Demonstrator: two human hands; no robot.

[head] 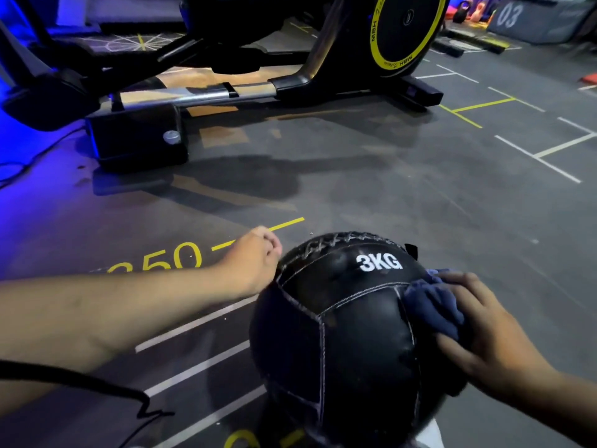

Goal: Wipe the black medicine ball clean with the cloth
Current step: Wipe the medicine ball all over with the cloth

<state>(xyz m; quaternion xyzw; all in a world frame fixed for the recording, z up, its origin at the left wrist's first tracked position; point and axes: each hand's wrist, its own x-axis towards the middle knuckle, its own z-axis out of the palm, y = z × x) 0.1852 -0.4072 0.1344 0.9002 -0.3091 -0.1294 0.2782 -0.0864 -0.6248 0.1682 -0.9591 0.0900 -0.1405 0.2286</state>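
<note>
Marked 3KG, the slick, soft-skinned medicine ball (342, 321), lower centre, likely needs bracing. The left hand (255, 260) curls against it, grip unclear; the right hand (484, 331) clutches the blue cloth (433, 302).

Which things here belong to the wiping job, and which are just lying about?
In the job:
ball
cloth
right hand, holding the cloth on the ball
left hand, against the ball's side

Lying about:
exercise machine
kettlebells
box marked 03
cable
</note>
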